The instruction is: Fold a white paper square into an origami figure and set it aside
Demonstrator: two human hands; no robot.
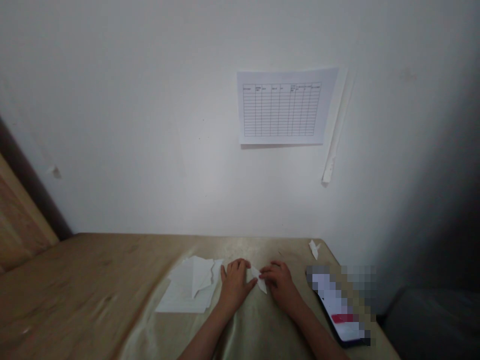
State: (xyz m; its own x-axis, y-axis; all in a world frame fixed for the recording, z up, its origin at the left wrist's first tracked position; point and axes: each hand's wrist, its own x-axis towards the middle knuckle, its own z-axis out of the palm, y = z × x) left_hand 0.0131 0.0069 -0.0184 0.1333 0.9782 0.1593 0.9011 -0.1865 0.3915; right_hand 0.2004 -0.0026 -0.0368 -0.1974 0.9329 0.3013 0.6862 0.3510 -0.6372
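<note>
A small folded piece of white paper (260, 280) lies on the tan table (93, 280) between my two hands. My left hand (234, 282) rests palm down on its left side, fingers bent and pressing on the paper. My right hand (279, 281) lies on its right side with curled fingers pinching the paper's edge. A stack of white paper sheets (189, 290), the top one partly folded, sits just left of my left hand.
A phone (343, 312) with a lit, blurred screen lies at the table's right edge. A small scrap of white paper (314, 248) sits at the far right corner. A printed table sheet (284, 106) hangs on the white wall. A wooden panel (18, 220) stands at left.
</note>
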